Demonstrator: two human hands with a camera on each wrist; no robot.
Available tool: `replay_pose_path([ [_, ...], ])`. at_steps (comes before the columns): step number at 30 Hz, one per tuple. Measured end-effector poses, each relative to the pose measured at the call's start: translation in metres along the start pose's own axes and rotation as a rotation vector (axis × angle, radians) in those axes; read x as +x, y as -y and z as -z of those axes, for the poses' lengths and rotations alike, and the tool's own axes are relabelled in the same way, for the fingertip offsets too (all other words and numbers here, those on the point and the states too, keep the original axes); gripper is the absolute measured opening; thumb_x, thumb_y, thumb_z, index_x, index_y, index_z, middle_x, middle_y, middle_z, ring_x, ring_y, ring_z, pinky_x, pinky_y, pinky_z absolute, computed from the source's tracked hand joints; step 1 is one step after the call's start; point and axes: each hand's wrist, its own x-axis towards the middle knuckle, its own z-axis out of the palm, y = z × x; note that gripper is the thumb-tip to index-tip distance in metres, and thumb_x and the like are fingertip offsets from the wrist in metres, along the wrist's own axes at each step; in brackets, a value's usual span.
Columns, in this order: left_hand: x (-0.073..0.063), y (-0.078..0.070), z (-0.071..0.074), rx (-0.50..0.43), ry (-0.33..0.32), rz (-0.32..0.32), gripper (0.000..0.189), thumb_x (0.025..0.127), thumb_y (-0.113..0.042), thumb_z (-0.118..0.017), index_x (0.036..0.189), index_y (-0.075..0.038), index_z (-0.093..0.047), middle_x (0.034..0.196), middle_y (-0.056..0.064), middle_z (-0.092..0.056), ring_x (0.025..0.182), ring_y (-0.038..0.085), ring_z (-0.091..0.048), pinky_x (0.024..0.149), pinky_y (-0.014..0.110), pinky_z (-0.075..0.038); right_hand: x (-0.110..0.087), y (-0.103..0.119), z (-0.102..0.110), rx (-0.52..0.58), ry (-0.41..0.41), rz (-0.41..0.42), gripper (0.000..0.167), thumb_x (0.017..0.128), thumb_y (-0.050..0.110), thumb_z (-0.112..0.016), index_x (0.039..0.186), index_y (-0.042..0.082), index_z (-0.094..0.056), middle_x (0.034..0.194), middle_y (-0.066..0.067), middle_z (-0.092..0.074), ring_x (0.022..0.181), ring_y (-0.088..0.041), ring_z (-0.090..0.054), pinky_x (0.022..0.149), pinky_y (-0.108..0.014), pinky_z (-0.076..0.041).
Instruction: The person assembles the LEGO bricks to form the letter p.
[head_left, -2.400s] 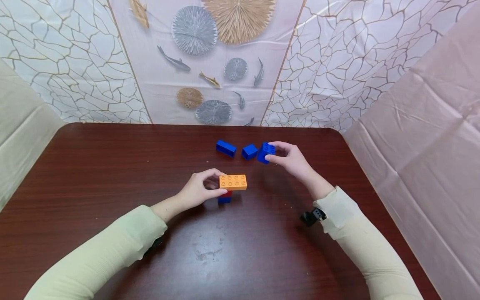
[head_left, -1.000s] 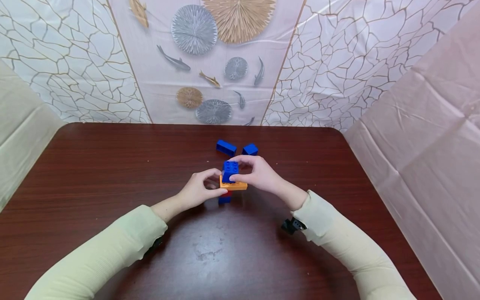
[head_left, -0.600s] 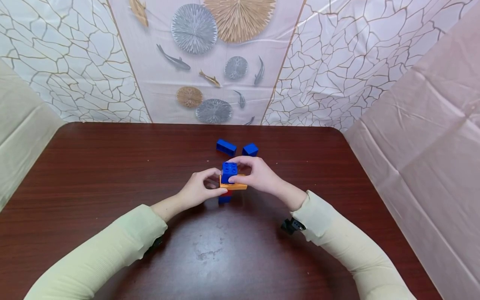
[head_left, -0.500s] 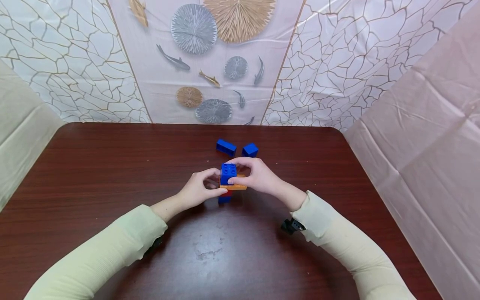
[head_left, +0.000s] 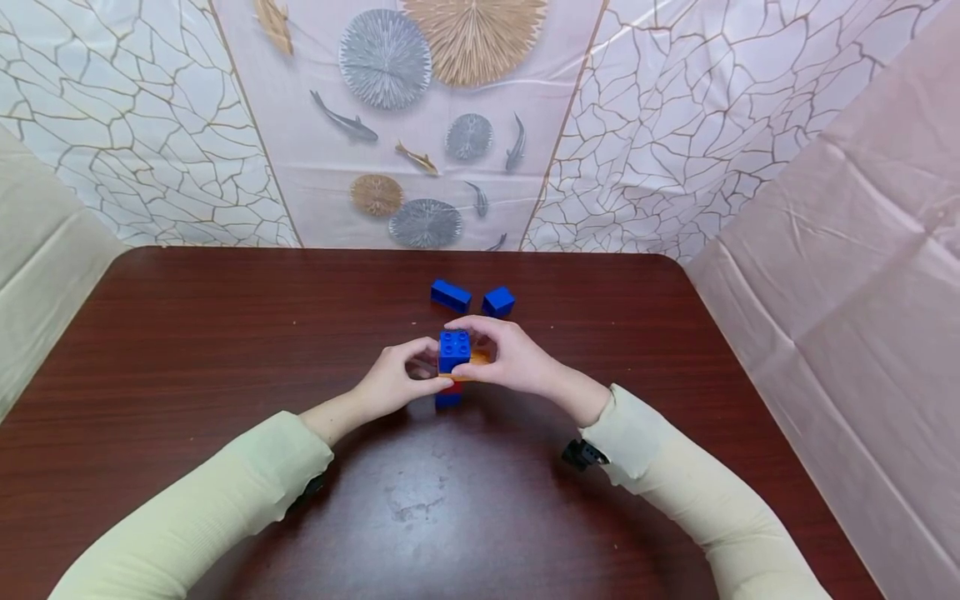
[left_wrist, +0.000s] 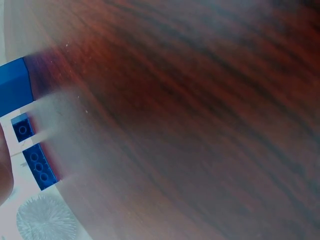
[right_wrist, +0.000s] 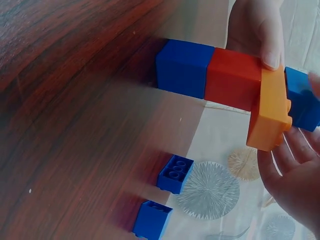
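Stack stands upright on the worktop (head_left: 225,333), about mid-table: bottom blue block (right_wrist: 182,70), red block (right_wrist: 232,77), orange block (right_wrist: 267,120) lying flat across it and overhanging to the right, top blue block (head_left: 454,350) at the orange one's left end. Can't tell if the top one is fully seated; a few orange studs show beside it. All look like hard plastic: likely light, stiff, tough, a bit slick on the smooth sides. Best hold probably opposite side walls, studs left free; orange end looks the tippy bit, so worth steadying. Just beyond the stack, long blue block (head_left: 450,296), then small blue block (head_left: 498,302) to its right, both on their sides, hollow undersides toward the person, not touched.

Hands, left to right. Left hand (head_left: 386,382): partly curled, gap between thumb and fingers, holding the orange block's left end; thumb on its near side by the red block, far fingertips hidden. Right hand (head_left: 517,358): thumb near side, fingers far side, spread only as wide as the top blue block, which it pinches; palm stays clear of the studs.
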Motion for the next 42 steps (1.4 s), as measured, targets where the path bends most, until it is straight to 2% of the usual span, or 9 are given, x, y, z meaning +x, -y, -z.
replay_pose_path([
  [3,0.000,0.000,0.000,0.005,0.001,0.000,0.031,0.080,-0.017,-0.074,0.106,-0.006,-0.060,0.103,0.012,-0.067,0.093,0.023,-0.065,0.082,0.035,-0.055,0.000,0.001,0.001,0.021,0.000,-0.012,0.053,0.079,0.016,-0.075,0.126,0.005,-0.054,0.111,-0.009,-0.064,0.093,-0.020,-0.057,0.078,-0.036,-0.052],
  [8,-0.001,-0.001,0.001,0.010,0.003,-0.009,0.030,0.080,-0.016,-0.074,0.106,-0.006,-0.061,0.103,0.011,-0.067,0.093,0.024,-0.065,0.082,0.035,-0.055,0.001,0.004,0.003,0.029,-0.024,-0.016,0.043,0.083,0.018,-0.071,0.122,0.006,-0.058,0.116,-0.007,-0.064,0.102,-0.018,-0.057,0.085,-0.034,-0.051],
  [15,0.000,-0.001,0.001,0.012,0.007,-0.014,0.031,0.081,-0.017,-0.073,0.107,-0.007,-0.061,0.103,0.011,-0.067,0.094,0.023,-0.064,0.083,0.035,-0.055,0.002,0.002,0.002,0.025,-0.045,-0.005,0.033,0.084,0.016,-0.070,0.115,0.006,-0.063,0.106,-0.005,-0.067,0.091,-0.014,-0.055,0.077,-0.032,-0.050],
  [25,0.000,0.000,0.002,0.007,-0.006,-0.016,0.031,0.080,-0.014,-0.073,0.107,-0.005,-0.060,0.104,0.013,-0.067,0.095,0.025,-0.065,0.083,0.037,-0.055,0.003,0.005,0.002,0.043,-0.036,0.012,0.032,0.082,0.015,-0.071,0.112,0.005,-0.064,0.103,-0.007,-0.067,0.093,-0.017,-0.057,0.083,-0.045,-0.051],
  [35,-0.001,-0.001,0.002,0.000,-0.001,-0.001,0.032,0.080,-0.014,-0.074,0.107,-0.005,-0.059,0.103,0.013,-0.066,0.094,0.024,-0.065,0.082,0.035,-0.055,0.005,0.008,0.006,-0.078,0.006,0.020,0.035,0.083,0.020,-0.072,0.114,0.007,-0.065,0.110,-0.005,-0.066,0.096,-0.015,-0.059,0.079,-0.028,-0.052],
  [42,-0.002,-0.001,0.000,0.001,0.002,0.027,0.034,0.080,-0.014,-0.074,0.109,-0.004,-0.059,0.104,0.013,-0.067,0.093,0.025,-0.065,0.080,0.033,-0.056,-0.001,0.004,0.011,-0.066,0.019,-0.014,0.041,0.082,0.018,-0.072,0.120,0.007,-0.062,0.113,-0.008,-0.065,0.105,-0.025,-0.059,0.087,-0.043,-0.051],
])
